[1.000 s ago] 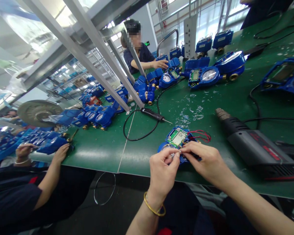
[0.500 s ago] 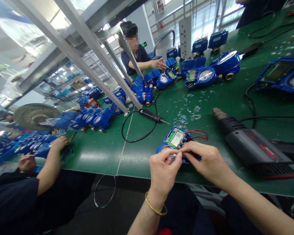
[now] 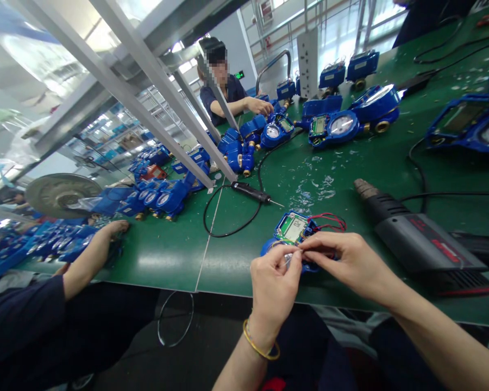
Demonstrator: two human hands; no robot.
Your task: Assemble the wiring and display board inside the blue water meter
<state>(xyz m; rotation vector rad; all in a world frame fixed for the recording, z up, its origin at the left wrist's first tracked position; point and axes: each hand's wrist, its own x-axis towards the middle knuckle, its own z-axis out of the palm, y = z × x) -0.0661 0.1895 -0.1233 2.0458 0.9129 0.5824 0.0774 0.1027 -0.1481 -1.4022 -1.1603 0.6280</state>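
A blue water meter (image 3: 272, 244) lies on the green bench in front of me, its electronics housing uncovered. A lit display (image 3: 293, 228) shows on its circuit board, and red and black wires (image 3: 336, 218) loop out to the right. Over the meter's near part, my left hand (image 3: 274, 279) is closed in a pinch, with thumb and forefinger pressed together. My right hand (image 3: 350, 263) pinches too, its fingertips meeting the left ones. Whatever is between the fingertips is too small and covered to name. Both hands hide much of the meter's dial.
To the right lies a heat gun (image 3: 426, 244); beyond the meter, an electric screwdriver (image 3: 250, 191) with a coiled cord. Plastic shreds (image 3: 321, 187) litter the bench. Several blue meters (image 3: 337, 124) stand farther back. Slanted metal posts (image 3: 179, 114) rise at left. Co-workers' hands (image 3: 116, 229) are nearby.
My hands stay pinched over the meter, with only slight finger movement. The co-worker's arm at left has reached farther right, and the person across has drawn a hand back a little.
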